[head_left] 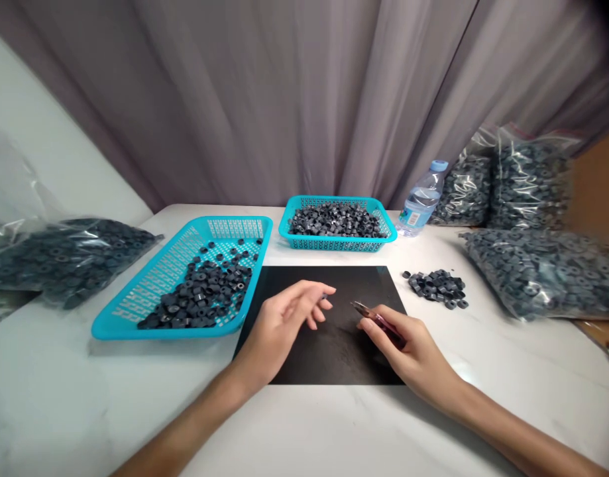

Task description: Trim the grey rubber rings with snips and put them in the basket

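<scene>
My left hand (289, 311) is over the black mat (329, 358), its thumb and fingertips closed on a small dark ring-shaped piece (325, 296), mostly hidden by the fingers. To its right, my right hand (408, 344) wraps round a small pliers-like tool (378, 321) with dark red handles. Its thin metal tip points left toward the left hand, with a gap between the tip and the held piece. Beyond the mat's right edge lies a loose pile of dark ring-shaped pieces (438, 288) on the white table (314, 430).
At left stands a blue basket (135, 329) partly filled with dark pieces; a fuller blue basket (334, 245) is at the back. A water bottle (423, 199) stands beside it. Bulging plastic bags of pieces lie at left (85, 255) and right (547, 271). A grey curtain (259, 99) hangs behind.
</scene>
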Action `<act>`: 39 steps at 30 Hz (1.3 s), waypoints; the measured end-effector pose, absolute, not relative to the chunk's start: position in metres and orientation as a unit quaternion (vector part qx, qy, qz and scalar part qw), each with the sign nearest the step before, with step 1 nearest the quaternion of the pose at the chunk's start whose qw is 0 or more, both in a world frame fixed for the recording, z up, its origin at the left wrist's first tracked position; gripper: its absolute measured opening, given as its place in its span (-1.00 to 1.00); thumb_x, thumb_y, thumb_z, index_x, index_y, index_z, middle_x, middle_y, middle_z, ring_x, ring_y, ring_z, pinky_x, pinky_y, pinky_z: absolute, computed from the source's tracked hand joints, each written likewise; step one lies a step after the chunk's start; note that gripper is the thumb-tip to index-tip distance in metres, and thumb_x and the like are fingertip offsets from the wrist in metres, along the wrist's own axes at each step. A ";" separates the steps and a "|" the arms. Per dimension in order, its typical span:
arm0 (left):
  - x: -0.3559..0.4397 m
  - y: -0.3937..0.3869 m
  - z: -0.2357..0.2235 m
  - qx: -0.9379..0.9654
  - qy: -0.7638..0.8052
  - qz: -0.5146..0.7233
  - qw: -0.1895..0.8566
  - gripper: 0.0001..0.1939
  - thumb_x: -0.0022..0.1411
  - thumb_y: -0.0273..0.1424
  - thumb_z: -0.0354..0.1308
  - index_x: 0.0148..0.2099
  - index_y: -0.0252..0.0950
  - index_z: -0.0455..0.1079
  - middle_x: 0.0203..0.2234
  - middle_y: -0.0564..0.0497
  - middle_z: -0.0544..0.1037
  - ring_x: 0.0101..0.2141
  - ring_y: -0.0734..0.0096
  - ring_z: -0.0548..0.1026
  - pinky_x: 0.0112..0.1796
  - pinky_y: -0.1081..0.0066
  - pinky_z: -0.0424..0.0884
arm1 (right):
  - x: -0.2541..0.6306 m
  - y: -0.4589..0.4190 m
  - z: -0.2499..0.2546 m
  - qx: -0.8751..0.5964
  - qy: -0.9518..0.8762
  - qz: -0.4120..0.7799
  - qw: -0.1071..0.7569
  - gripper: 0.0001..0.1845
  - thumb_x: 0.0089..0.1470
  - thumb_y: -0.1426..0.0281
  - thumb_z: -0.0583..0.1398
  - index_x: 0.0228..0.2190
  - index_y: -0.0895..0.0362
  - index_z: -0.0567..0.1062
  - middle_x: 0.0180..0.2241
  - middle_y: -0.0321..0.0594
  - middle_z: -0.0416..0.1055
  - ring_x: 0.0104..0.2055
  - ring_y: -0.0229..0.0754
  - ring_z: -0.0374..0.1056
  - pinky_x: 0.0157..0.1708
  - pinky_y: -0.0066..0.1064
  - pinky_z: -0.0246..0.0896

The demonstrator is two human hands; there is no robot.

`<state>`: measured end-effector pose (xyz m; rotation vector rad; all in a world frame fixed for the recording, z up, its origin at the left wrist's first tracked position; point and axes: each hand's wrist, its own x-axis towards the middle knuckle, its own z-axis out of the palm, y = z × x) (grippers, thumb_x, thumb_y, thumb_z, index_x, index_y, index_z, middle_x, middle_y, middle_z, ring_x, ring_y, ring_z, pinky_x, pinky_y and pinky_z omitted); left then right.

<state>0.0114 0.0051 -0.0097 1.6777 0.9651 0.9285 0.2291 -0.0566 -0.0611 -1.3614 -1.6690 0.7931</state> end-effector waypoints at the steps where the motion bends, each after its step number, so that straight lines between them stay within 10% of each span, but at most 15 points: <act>1: 0.007 0.005 -0.006 0.742 0.398 0.370 0.393 -0.69 0.43 -0.15 0.08 -0.03 -0.19 0.56 -0.26 0.00 0.59 -0.31 0.38 0.51 -0.20 0.38 0.44 | 0.229 -0.056 -0.062 -0.539 -0.664 0.315 0.411 -0.62 0.37 0.16 0.08 -0.45 0.10 0.30 -0.53 -0.41 0.03 -0.49 -0.30 -0.02 -0.50 -0.42 -0.09; 14: -0.039 0.031 0.022 0.766 0.498 0.354 -0.199 -0.74 0.36 -0.27 0.18 0.00 -0.28 0.52 0.14 -0.25 0.48 0.22 -0.19 0.28 0.18 -0.10 0.28 | 0.224 -0.055 -0.065 -0.522 -0.670 0.286 0.444 -0.60 0.38 0.19 0.07 -0.48 0.09 0.25 -0.54 -0.42 -0.02 -0.51 -0.31 -0.05 -0.51 -0.42 -0.11; 39: 0.006 0.021 -0.029 0.872 0.413 0.262 0.032 -0.76 0.42 -0.32 0.09 0.08 -0.20 0.45 0.10 -0.05 0.58 0.15 0.10 0.46 0.22 0.04 0.30 | 0.216 -0.049 -0.066 -0.488 -0.687 0.302 0.445 -0.61 0.38 0.25 0.08 -0.50 0.08 0.17 -0.54 -0.41 0.08 -0.51 -0.30 0.02 -0.49 -0.42 -0.09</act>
